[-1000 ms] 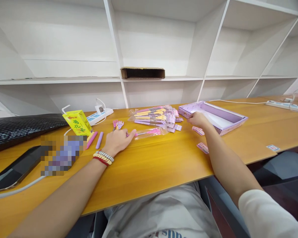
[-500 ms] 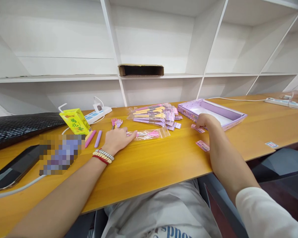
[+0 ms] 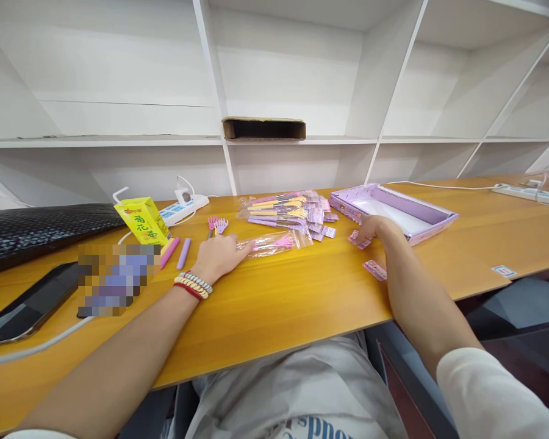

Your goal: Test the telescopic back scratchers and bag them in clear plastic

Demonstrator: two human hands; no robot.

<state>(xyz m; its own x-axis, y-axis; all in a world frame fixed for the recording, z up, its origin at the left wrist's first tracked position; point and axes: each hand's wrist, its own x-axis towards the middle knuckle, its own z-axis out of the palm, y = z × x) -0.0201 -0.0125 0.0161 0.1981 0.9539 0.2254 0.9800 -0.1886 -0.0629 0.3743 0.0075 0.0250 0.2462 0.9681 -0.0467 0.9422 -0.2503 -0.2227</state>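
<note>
My left hand, back up and thumb stretched to the right, is closed at the left end of a clear plastic bag; its other fingers are partly hidden. Inside that bag lie slim pieces with pink hand-shaped heads, like small back scratchers. My right hand bends down with fingertips pinched on a small pink printed card at the table. Nearer to me lies a second pink card. Just beyond my left hand are loose pink and lilac hand-shaped heads.
Several filled bags with printed cards are piled at the back. A shallow purple box stands beyond my right hand. At left are a yellow drink carton, pink and lilac sticks, a phone, a cable and a power strip.
The card under my right fingertips has slid slightly left, towards me. The plastic bag has shifted a little left with my left hand, and the view has moved slightly.
</note>
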